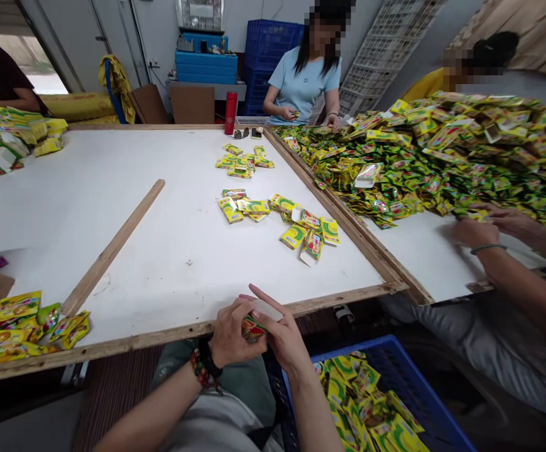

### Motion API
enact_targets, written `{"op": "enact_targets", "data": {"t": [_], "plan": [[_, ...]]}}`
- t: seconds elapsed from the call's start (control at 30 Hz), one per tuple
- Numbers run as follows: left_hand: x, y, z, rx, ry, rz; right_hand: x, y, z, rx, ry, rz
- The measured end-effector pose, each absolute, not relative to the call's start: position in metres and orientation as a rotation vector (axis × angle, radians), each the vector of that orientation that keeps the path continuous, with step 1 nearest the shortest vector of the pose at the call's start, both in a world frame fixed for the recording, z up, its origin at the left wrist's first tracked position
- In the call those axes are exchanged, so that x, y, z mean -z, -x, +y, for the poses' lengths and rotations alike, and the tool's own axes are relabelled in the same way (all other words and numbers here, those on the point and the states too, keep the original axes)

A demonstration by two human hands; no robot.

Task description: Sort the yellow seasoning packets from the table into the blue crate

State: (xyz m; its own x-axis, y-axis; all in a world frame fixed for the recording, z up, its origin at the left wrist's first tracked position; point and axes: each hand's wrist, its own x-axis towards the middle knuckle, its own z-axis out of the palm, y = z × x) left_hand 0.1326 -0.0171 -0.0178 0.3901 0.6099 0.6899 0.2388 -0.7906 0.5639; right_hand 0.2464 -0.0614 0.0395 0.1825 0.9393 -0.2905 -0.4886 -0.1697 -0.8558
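At the table's near edge, both my hands are closed around one small printed box [252, 328]. My left hand [233, 333] wraps its lower side, hiding much of it. My right hand [286, 334] grips the other side by the white flap, with one finger stretched out. The box is red, green and yellow where it shows. Beyond my hands, several similar yellow boxes [294, 236] lie loosely on the white table [159, 263], some with white flaps open. More boxes [240, 164] sit in a small group farther back.
A blue crate [435, 402] of yellow packs stands below on my right. A wooden stick [112, 248] lies on the table; packets [11, 320] sit at its left corner. Past a wooden divider [343, 216] rises a big pile [470, 150]. Co-workers' hands [480, 231] work there.
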Motion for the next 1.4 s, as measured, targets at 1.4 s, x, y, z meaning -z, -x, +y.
{"op": "enact_targets", "data": {"t": [1.4], "plan": [[-0.011,-0.129,-0.012,-0.817,-2.054,0.657,-0.031,-0.347,-0.161,-0.325,2.577,-1.471]]}}
